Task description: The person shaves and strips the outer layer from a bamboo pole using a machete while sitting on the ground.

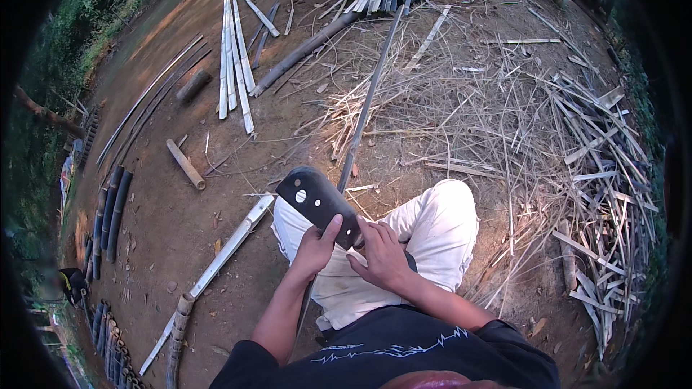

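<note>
Over my lap I hold a dark, broad flat piece [324, 198] with a rounded far end and several round holes, much like a cleaver blade. My left hand [317, 248] is closed on its near edge, thumb on top. At the near right end my right hand [386, 256] has bent fingers against it, and what lies under the palm is hidden. A bit of something dark shows by the right wrist. Beneath the piece passes a long, narrow bamboo strip [367, 101], reaching away from me; its near part runs down past my left forearm.
Thin bamboo shavings [461, 115] cover the ground ahead and right, beside a heap of split offcuts [605, 230]. Pale split strips [234, 57] lie ahead left. Leftward are a short bamboo piece [186, 164], dark poles [115, 209], and a long strip [223, 259] resting across a pole [179, 331].
</note>
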`<state>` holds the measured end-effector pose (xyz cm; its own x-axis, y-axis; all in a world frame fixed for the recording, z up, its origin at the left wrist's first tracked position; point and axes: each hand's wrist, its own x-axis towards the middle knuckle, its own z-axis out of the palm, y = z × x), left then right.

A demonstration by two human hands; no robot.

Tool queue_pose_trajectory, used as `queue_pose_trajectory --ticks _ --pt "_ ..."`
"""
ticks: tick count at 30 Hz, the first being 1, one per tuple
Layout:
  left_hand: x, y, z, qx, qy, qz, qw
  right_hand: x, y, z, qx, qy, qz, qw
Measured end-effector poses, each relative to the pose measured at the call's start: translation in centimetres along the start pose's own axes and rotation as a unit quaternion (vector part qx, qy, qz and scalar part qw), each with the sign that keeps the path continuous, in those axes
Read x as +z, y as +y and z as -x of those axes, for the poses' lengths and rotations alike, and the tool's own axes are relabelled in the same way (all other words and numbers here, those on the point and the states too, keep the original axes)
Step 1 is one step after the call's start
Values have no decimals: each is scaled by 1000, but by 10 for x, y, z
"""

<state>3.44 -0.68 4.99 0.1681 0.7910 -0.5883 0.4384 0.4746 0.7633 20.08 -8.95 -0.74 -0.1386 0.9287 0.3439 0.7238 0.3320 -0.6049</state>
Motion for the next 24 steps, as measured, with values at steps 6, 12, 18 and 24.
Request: queue_pose_trajectory --ticks 6,12,18,24 --pt "7 18 6 -77 -23 -31 996 36 16 3 23 76 10 997" --pt "4 -9 0 140 12 -31 990 -31 55 -19 -6 49 146 988" --pt "16 -5 6 159 24 -78 984 -92 75 -57 -169 -62 223 958" --pt "21 -22 4 180 63 -104 976 -110 91 -94 -196 -97 308 926"
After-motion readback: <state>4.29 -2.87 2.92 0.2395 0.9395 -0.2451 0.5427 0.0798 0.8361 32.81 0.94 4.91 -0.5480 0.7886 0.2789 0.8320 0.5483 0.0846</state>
